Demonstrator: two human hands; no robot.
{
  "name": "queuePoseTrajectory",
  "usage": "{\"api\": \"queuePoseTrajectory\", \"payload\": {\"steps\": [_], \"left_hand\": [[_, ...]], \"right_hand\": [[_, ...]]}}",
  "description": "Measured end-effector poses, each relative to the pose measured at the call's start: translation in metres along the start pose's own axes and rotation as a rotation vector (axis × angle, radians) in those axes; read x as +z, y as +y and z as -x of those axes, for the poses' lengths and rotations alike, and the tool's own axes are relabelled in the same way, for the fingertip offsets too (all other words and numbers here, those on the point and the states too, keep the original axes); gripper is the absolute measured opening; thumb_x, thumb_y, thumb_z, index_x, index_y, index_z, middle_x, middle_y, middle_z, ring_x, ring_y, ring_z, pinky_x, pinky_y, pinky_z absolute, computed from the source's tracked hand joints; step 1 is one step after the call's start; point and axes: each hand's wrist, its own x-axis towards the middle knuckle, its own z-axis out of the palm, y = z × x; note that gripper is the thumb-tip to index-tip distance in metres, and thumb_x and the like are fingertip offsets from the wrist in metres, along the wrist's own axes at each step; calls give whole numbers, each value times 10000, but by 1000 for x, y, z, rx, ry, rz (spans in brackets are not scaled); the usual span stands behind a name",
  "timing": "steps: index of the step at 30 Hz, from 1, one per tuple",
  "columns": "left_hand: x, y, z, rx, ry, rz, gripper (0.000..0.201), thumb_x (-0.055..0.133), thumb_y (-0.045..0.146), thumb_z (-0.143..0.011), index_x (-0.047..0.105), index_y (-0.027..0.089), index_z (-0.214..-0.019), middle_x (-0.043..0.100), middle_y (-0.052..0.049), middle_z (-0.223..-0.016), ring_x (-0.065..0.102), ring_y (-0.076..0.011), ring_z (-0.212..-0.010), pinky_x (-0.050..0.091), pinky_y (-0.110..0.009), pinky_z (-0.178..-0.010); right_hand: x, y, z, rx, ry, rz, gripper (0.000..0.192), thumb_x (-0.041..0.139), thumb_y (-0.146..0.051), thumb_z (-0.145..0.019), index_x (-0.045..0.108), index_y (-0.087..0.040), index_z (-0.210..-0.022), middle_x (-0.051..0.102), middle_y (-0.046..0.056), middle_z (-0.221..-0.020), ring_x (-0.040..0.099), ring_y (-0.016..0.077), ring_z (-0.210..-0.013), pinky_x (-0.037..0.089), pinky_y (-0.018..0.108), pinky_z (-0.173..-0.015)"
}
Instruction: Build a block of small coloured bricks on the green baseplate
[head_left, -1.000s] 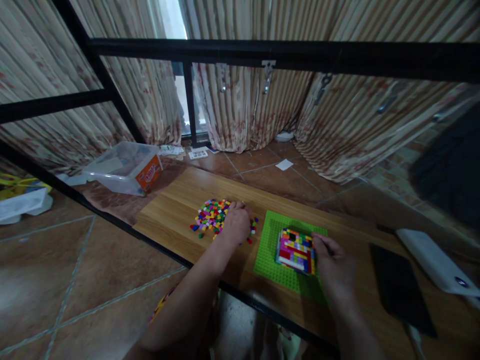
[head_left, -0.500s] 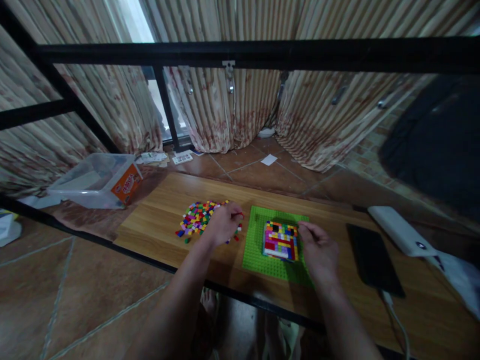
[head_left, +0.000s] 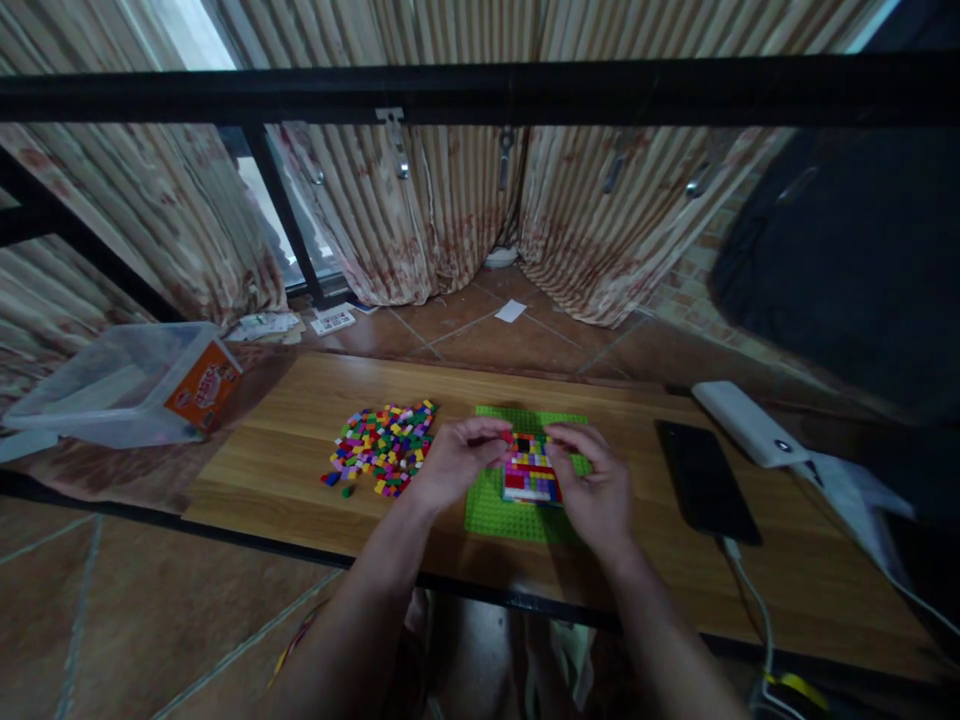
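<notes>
A square block of small multicoloured toy bricks (head_left: 531,480) stands on a green studded baseplate (head_left: 487,515). My left hand (head_left: 461,460) is over the block's far left corner, its thumb and forefinger pinched on a small red brick (head_left: 508,438). At the block's right side is my right hand (head_left: 600,490), with its fingers curled and its thumb and fingertips against the block. That hand covers the block's right part and some of the baseplate. Left of my left hand lies a loose heap of small coloured bricks (head_left: 382,445).
On the wooden table (head_left: 255,450), a black phone (head_left: 705,480) with a cable and a white power bank (head_left: 750,425) lie to the right. A clear plastic bin (head_left: 112,390) with an orange label stands at the far left. A dark metal rail (head_left: 450,95) crosses beyond the table.
My left hand has moved right, from the brick heap to the block, with the red brick in its fingers. My right hand has come further over the block's right side. The view has shifted.
</notes>
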Motion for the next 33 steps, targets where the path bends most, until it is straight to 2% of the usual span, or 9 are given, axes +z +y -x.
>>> {"api": "queuePoseTrajectory", "payload": {"steps": [5,9,15,20,25,28,31,33], "left_hand": [[5,-2,1,20,-79,30,307,764,224,-655,693,118,-935,707,-42,-829,618,-116,-710,488,-260,-711],[7,0,3,-12,-129,3,351,764,206,-656,679,115,-984,707,-31,-800,616,-109,-681,481,-247,-693],[7,4,5,-43,-135,30,348,778,187,-629,683,115,-957,707,-22,-774,627,-117,-679,487,-252,-692],[6,5,8,-58,-123,30,366,790,173,-604,700,120,-954,696,-14,-733,625,-115,-652,498,-267,-708],[1,6,8,-75,-139,24,342,759,226,-650,698,129,-972,704,-23,-765,619,-108,-655,499,-262,-699],[-11,8,5,6,-68,-171,260,688,226,-703,709,131,-944,705,-22,-769,607,-110,-664,481,-244,-679],[-27,9,3,108,78,-545,197,596,205,-759,728,141,-890,718,-30,-800,621,-133,-714,470,-245,-695],[-37,9,3,125,157,-828,201,545,181,-783,736,156,-837,721,-29,-782,627,-145,-718,463,-247,-691]], "right_hand": [[3,-6,5,-156,-180,45,245,544,-236,-897,686,-287,-1089,664,47,-1090,605,193,-1039,489,369,-918],[4,-4,8,-229,-245,99,287,523,-213,-917,664,-307,-1148,667,39,-1110,600,190,-1044,501,365,-899],[2,-5,10,-247,-241,172,254,551,-250,-916,678,-287,-1132,699,48,-1048,625,203,-973,516,371,-856],[1,-4,12,-218,-212,116,224,574,-243,-903,707,-284,-1079,709,40,-1016,646,187,-946,524,345,-847],[-1,-5,12,-145,-192,37,180,596,-268,-889,717,-283,-1021,718,24,-1002,661,174,-928,521,320,-836],[-4,-4,11,-37,-114,10,151,616,-303,-868,712,-260,-976,725,25,-956,671,175,-872,525,315,-792],[-10,1,8,98,-3,21,160,644,-343,-832,707,-230,-926,731,34,-892,677,182,-807,530,318,-749],[-15,6,6,155,39,49,174,646,-359,-821,705,-218,-904,733,42,-877,681,188,-794,530,326,-745]]}}
